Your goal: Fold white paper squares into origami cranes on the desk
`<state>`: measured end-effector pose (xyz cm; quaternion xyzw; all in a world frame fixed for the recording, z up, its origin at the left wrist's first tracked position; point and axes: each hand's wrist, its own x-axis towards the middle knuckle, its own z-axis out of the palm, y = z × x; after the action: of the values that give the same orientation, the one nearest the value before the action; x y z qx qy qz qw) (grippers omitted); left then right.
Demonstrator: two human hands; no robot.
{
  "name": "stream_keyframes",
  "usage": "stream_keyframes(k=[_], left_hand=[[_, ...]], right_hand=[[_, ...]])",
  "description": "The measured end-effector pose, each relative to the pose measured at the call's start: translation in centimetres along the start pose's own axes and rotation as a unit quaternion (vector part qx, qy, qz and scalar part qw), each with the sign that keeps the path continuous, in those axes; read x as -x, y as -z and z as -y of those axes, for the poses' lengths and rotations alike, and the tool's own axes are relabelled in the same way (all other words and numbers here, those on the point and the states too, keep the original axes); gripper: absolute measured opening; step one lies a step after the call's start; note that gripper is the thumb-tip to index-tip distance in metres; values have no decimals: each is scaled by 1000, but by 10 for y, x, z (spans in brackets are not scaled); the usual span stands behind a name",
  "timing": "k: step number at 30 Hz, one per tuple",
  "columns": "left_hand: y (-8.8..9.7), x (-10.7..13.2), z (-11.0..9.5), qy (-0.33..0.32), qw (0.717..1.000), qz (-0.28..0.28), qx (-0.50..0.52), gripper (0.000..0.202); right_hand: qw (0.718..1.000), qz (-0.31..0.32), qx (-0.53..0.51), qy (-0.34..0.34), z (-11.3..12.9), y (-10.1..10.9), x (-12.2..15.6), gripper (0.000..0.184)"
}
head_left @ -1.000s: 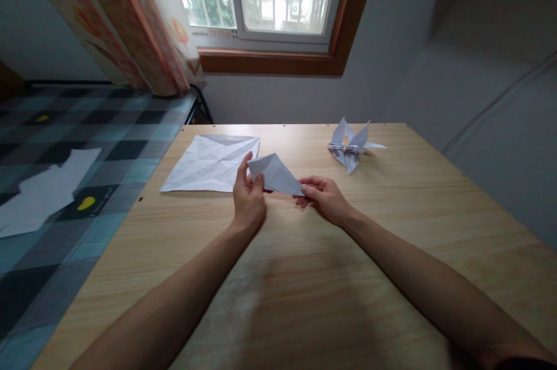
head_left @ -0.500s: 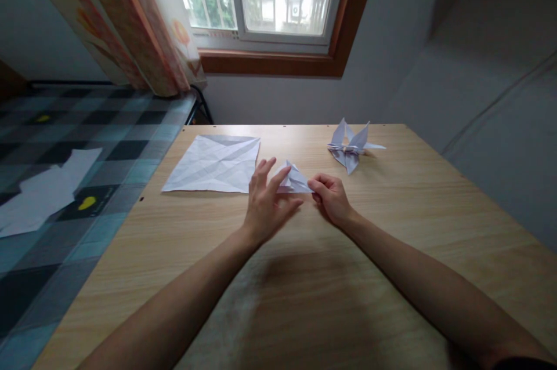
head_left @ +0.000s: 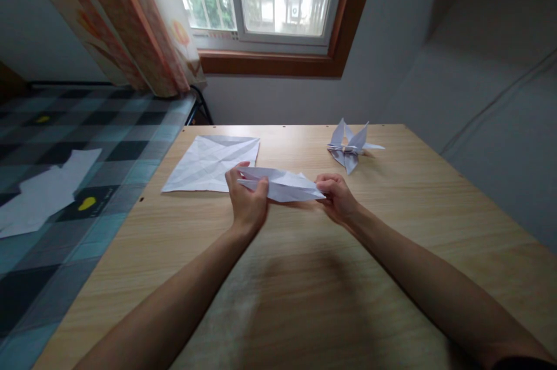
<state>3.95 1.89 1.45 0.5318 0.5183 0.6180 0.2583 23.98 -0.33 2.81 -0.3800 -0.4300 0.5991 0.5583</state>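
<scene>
A folded piece of white paper (head_left: 289, 185) stretches between my two hands, its layers parted at the left end. My left hand (head_left: 249, 195) is closed on that left end, the thumb pressed on the near side and the fingers behind. At the pointed right end, my right hand (head_left: 338, 197) pinches the tip between thumb and curled fingers. Behind my left hand, a creased square sheet of white paper (head_left: 211, 161) lies flat on the table. A finished folded paper flower or star shape (head_left: 348, 147) with several pointed petals stands beyond my right hand.
The wooden table (head_left: 296, 277) reaches to the wall below the window. Left of it, a bed with a checked cover (head_left: 122, 152) holds some white paper sheets (head_left: 47, 190). A curtain (head_left: 143, 22) hangs at the window's left.
My left hand, spread over the paper before, has moved left and closed on it. The folded paper has been raised and spread wider, and my right hand has shifted slightly right with its end.
</scene>
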Motion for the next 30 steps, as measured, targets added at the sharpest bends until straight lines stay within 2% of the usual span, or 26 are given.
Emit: stream_keyframes(k=[3, 8, 11, 14, 16, 18, 20, 22, 25, 27, 30], left_hand=[[-1, 1, -2, -17, 998, -31, -61, 46], [-1, 4, -6, 27, 997, 35, -70, 57], [-1, 5, -5, 0, 996, 45, -72, 62], [-2, 5, -3, -38, 995, 47, -81, 60], [-2, 4, -1, -56, 993, 62, -83, 51], [-2, 2, -1, -61, 990, 93, -92, 38], [-1, 2, -3, -63, 982, 134, -117, 28], [1, 2, -5, -71, 971, 168, -153, 29], [2, 6, -8, -96, 950, 190, -227, 40], [3, 9, -9, -114, 928, 197, -294, 51], [3, 15, -11, -181, 887, 186, -381, 66]], right_hand=[[999, -7, -31, 7, 7, 1, -2, 26], [999, 8, -52, 12, 17, 7, -7, 31], [999, 3, -53, 5, 23, 15, -13, 36], [997, -54, -57, 10, 29, 30, -21, 39], [993, -104, -62, -1, 32, 43, -28, 35], [986, -157, -51, -22, 34, 55, -33, 35], [977, -211, 7, -32, 32, 64, -38, 38], [966, -251, 63, -23, 27, 68, -40, 38], [953, -278, 120, 9, 17, 73, -42, 35], [922, -300, 238, 56, 12, 75, -42, 33], [831, -324, 441, 100, 9, 80, -42, 35]])
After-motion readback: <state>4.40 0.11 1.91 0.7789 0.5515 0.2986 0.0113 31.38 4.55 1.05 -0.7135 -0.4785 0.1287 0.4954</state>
